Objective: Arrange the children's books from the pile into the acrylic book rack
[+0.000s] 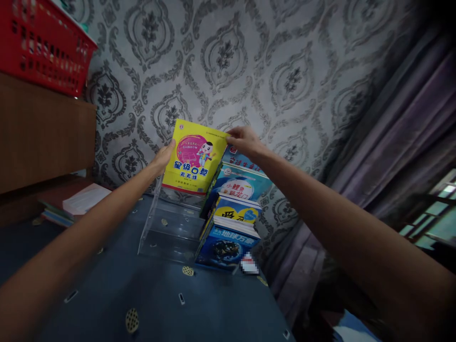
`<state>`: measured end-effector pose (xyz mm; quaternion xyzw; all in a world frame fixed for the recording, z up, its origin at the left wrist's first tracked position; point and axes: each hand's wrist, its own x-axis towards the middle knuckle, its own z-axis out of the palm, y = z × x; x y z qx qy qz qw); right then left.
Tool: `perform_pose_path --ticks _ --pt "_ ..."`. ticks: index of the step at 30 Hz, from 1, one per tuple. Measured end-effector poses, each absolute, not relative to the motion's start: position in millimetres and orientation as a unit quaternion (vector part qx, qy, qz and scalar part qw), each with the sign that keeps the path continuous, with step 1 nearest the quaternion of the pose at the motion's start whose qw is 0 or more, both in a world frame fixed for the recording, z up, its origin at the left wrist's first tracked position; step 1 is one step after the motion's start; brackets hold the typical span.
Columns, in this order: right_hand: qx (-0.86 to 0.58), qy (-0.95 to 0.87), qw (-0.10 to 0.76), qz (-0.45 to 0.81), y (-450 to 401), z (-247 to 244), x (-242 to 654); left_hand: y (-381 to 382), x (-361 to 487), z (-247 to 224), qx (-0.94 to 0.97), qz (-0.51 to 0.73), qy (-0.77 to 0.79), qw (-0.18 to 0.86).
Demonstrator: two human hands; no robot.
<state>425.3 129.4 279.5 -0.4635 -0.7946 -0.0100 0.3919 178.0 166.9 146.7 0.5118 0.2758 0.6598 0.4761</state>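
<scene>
A yellow workbook (194, 159) with a pink circle and a cartoon child on its cover stands upright at the back left of a clear tiered book rack (167, 244). My left hand (165, 155) grips its left edge, the fingers mostly behind it. With thumb and fingers pinched, my right hand (245, 140) holds its upper right corner. Right beside it, the rack's other half carries stepped books: a teal book (238, 183), a yellow and blue book (237, 212) and a blue book with a globe (226, 249) in front.
A dark blue patterned cloth (149, 294) covers the table. Books and papers (83, 199) lie at the left, near a wooden cabinet (46, 133) bearing a red basket (50, 47). Patterned wallpaper (224, 57) is behind; a purple curtain (374, 142) hangs at the right.
</scene>
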Motion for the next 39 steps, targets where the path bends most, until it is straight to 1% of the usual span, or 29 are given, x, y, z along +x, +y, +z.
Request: perform_pose_path --ticks 6,13,19,25,28,31,39 --pt "-0.497 -0.801 0.333 -0.012 114.2 283.5 417.6 165.5 171.6 141.3 0.538 0.648 0.270 0.466" --pt "-0.528 -0.779 0.338 0.004 112.5 287.8 407.4 168.3 172.7 141.9 0.532 0.652 0.267 0.469" --pt "-0.496 -0.798 0.335 0.073 110.1 292.8 414.4 171.1 169.0 144.7 0.533 0.629 0.252 0.507" --pt "-0.471 -0.815 0.285 0.180 109.1 301.6 420.3 162.7 169.6 165.3 0.570 0.587 0.163 0.552" --pt "-0.458 -0.817 0.288 0.199 112.7 302.3 414.5 162.0 172.0 172.7 0.573 0.580 0.126 0.566" --pt "-0.466 -0.812 0.305 0.177 119.6 301.2 406.9 166.5 175.3 176.0 0.557 0.590 0.151 0.564" --pt "-0.510 -0.802 0.307 0.044 141.5 302.8 394.8 180.4 182.3 184.6 0.528 0.602 0.224 0.555"
